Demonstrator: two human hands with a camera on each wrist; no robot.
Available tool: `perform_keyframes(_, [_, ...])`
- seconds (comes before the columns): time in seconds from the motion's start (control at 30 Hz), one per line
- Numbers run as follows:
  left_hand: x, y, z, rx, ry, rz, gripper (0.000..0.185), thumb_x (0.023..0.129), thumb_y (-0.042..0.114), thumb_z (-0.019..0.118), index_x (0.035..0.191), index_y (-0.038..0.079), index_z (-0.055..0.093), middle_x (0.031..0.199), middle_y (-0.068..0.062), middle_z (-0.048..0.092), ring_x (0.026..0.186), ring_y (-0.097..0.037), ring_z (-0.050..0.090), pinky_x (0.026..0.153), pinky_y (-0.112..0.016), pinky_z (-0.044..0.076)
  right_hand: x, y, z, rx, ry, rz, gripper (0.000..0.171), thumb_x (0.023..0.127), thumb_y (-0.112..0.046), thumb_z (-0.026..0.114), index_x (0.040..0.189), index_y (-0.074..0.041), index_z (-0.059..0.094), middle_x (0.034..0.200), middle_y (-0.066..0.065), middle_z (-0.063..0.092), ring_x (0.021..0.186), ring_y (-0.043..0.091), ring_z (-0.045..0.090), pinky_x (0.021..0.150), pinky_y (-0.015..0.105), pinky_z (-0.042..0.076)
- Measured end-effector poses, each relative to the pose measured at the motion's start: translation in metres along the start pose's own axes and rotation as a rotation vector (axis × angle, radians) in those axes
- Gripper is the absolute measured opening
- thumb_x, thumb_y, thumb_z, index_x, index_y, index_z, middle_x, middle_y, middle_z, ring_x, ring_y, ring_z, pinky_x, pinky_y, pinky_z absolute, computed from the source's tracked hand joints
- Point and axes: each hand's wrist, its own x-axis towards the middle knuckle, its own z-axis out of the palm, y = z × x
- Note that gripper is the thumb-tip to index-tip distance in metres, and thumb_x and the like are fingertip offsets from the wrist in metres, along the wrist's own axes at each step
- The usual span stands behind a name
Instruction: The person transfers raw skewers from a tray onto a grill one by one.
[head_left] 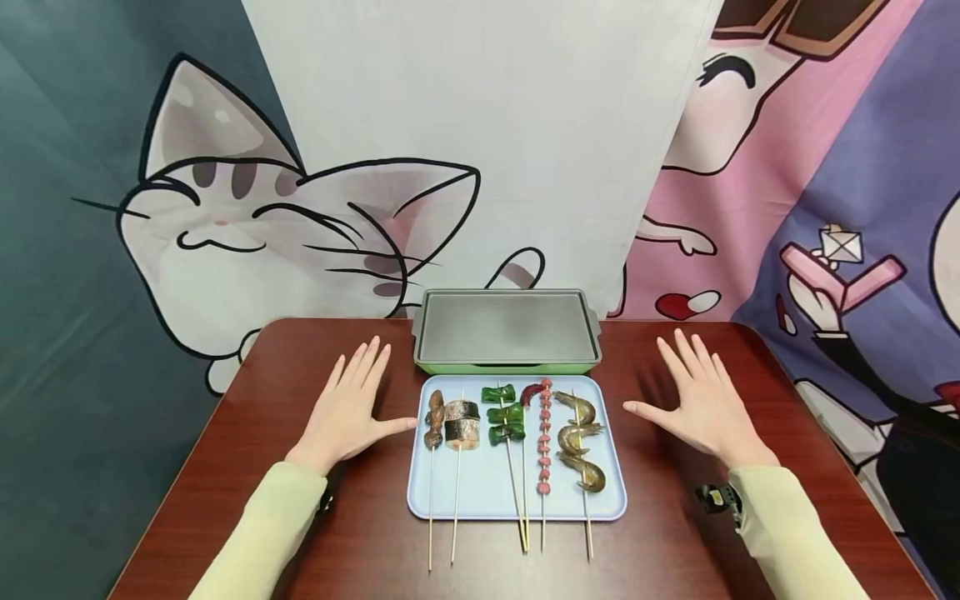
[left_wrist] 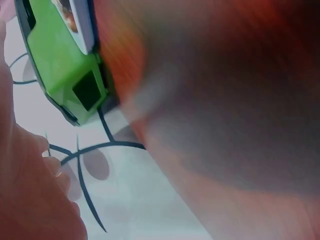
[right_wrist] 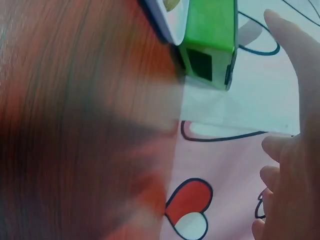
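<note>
From the head camera, the left hand (head_left: 347, 412) and the right hand (head_left: 701, 404) lie flat, palms down, on the dark reddish-brown wooden desk (head_left: 300, 533). Each grip is released, fingers straight and spread, holding nothing. Between the hands sits the pale blue rectangular plastic tray (head_left: 480, 487), nearest to both. It carries five wooden skewers: a dark squid one (head_left: 434, 419), a grey fish-slice one (head_left: 461, 422), a green pepper one (head_left: 504, 414), a red sausage-bead one (head_left: 544, 437) and a shrimp one (head_left: 577, 437). Their stick ends overhang the near rim, seemingly for easy pinching. Just behind the tray stands the green electric griddle with a grey flat plate (head_left: 506, 327), its top bare.

The left wrist camera, blurred, shows the griddle's green side (left_wrist: 60, 65), desk wood and cartoon cloth.

The right wrist camera shows the same green body (right_wrist: 210, 35) beyond the straight fingers (right_wrist: 292, 45).
</note>
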Motion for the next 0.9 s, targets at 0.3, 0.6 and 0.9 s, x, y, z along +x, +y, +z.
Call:
perform_keyframes(0.3, [-0.021,0.022,-0.001,-0.021,-0.048,0.075,0.137,0.069,0.087,0.066,0.162,0.000,0.016,0.169,-0.014,0.011,0.155,-0.027,0.007,0.122,-0.053,0.012,-0.003,-0.021,-0.009,0.057,-0.002,-0.037,0.107,0.085,-0.065,0.071,0.156,0.005,0.033,0.160,0.027,0.028,0.152,0.040,0.012,0.124,0.047,0.001])
perform_keyframes(0.6, [-0.050,0.043,0.012,-0.088,-0.107,0.163,0.146,0.059,0.087,0.073,0.159,-0.007,0.022,0.166,-0.021,0.015,0.151,-0.037,0.020,0.120,-0.055,0.021,-0.021,-0.047,-0.013,0.140,0.010,-0.104,0.094,0.088,-0.048,0.078,0.152,0.008,0.038,0.156,0.029,0.036,0.149,0.043,0.022,0.124,0.046,0.011])
perform_keyframes(0.9, [-0.061,0.049,0.020,-0.127,-0.169,0.227,0.139,0.065,0.086,0.070,0.156,-0.010,0.026,0.163,-0.025,0.023,0.149,-0.039,0.026,0.119,-0.055,0.024,-0.044,-0.071,-0.004,0.187,-0.051,-0.084,0.087,0.086,-0.041,0.082,0.150,0.006,0.045,0.154,0.025,0.041,0.145,0.043,0.031,0.117,0.056,0.028])
